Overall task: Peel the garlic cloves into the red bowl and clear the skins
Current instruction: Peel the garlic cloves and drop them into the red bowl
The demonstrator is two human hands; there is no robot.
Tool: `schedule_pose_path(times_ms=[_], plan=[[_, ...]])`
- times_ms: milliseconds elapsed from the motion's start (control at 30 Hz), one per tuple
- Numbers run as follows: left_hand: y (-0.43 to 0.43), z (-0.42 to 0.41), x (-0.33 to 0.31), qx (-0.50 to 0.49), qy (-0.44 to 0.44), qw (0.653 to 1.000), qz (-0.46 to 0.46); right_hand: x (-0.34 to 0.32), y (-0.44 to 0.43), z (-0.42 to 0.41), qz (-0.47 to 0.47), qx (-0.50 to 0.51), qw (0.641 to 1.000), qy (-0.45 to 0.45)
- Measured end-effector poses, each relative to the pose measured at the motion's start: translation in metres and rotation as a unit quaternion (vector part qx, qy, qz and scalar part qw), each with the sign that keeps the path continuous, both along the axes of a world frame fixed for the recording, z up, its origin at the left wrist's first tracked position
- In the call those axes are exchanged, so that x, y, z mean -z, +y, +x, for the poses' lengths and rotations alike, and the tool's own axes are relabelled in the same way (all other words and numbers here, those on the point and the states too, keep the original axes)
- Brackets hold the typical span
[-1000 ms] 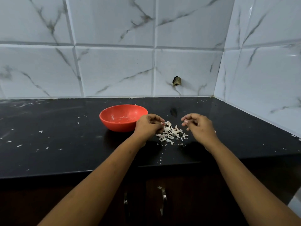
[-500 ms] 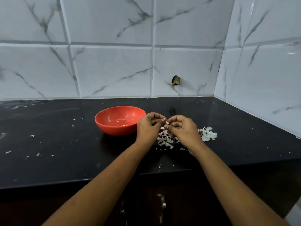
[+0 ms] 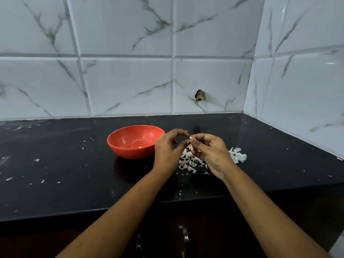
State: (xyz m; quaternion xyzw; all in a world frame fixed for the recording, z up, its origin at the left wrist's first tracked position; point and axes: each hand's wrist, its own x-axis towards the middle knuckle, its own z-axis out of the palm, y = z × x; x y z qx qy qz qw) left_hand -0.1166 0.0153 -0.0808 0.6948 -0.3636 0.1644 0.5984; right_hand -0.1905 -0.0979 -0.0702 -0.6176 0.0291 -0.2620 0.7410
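Pinched between the thumb and forefinger of the right hand (image 3: 210, 152) is a small pale garlic clove (image 3: 191, 139), its tip meeting the fingertips of the left hand (image 3: 168, 148), which is curled with thumb and forefinger nearly closed into a ring; whether the left fingers have hold of a flap of skin or only touch the clove cannot be told. Nearest the viewer, two metal cabinet handles (image 3: 184, 237) are seen below the counter edge, and a few stray flakes lie on the black countertop (image 3: 55, 183). Beneath the hands a heap of skins (image 3: 188, 162) is spread, with a separate clump of skins (image 3: 237, 155) just right of the right wrist. The step is judged best done if the clove is kept steady over the heap, so that whatever is peeled away falls onto it rather than being scattered; a light nail pull at the tip should be preferred to squeezing, since a bare clove is likely to be slippery. Just left of the left hand the red bowl (image 3: 130, 151) stands, with only small bits visible inside, close enough for the peeled clove to be dropped in. Behind it the marbled tile wall (image 3: 130, 86) is reached.
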Motion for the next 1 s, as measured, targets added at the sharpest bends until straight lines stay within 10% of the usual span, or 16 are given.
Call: schedule_pose_path(times_ms=[600, 1000], plan=[[0.006, -0.008, 0.001, -0.131, -0.304, 0.930, 0.157, 0.010, 0.001, -0.006, -0.118, 0.010, 0.992, 0.047], [0.006, -0.001, 0.000, -0.079, -0.315, 0.929, 0.177, 0.011, 0.000, -0.005, -0.120, -0.003, 0.992, 0.043]])
